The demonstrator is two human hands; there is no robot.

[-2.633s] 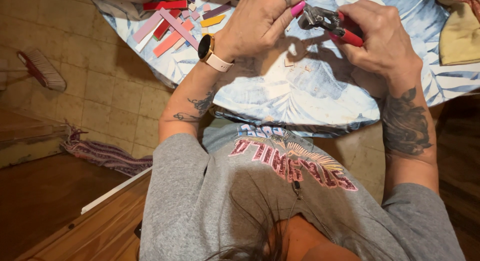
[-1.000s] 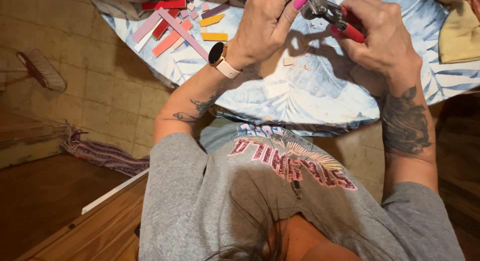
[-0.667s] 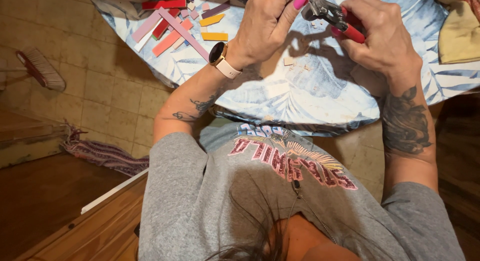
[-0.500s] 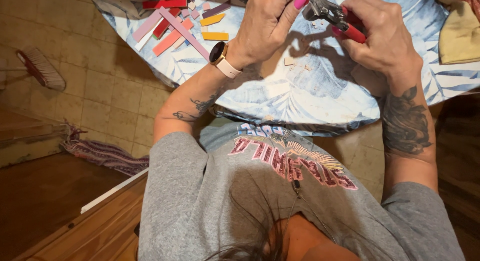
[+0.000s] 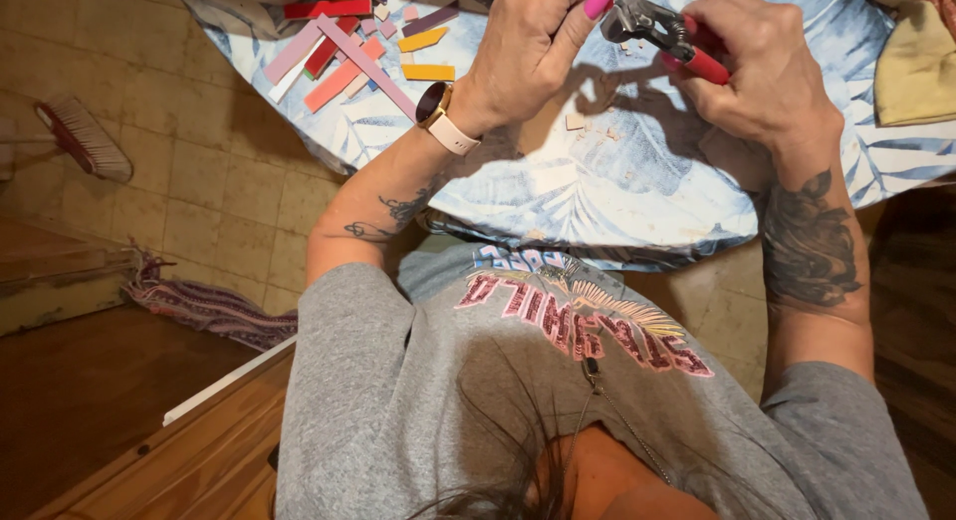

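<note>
Right hand point(image 5: 772, 82) is clenched around the red-handled metal nippers point(image 5: 665, 34), jaws pointing left toward the left hand point(image 5: 523, 52). Left hand is pinched shut at the jaws; whatever small piece it feeds them is hidden behind the fingers, so we cannot tell what it grips. A pink-painted nail shows at the tool head.

Compared with a couple of seconds back, both hands and the nippers have moved toward the far edge of the table and now sit nearly cut off by the top of the view. The grip on the tool is unchanged. We judge the nipping is mid-run, just shifted farther from the body.

Small pale chips point(image 5: 590, 127) lie on the blue leaf-print tablecloth point(image 5: 617, 196) below the hands, mid-table. Coloured flat strips in red, pink, orange and purple point(image 5: 358, 42) sit piled at the far left corner, well apart from the hands. A yellow cloth point(image 5: 916, 67) lies at the right edge. A brush point(image 5: 85, 136) lies on the tiled floor to the left.
</note>
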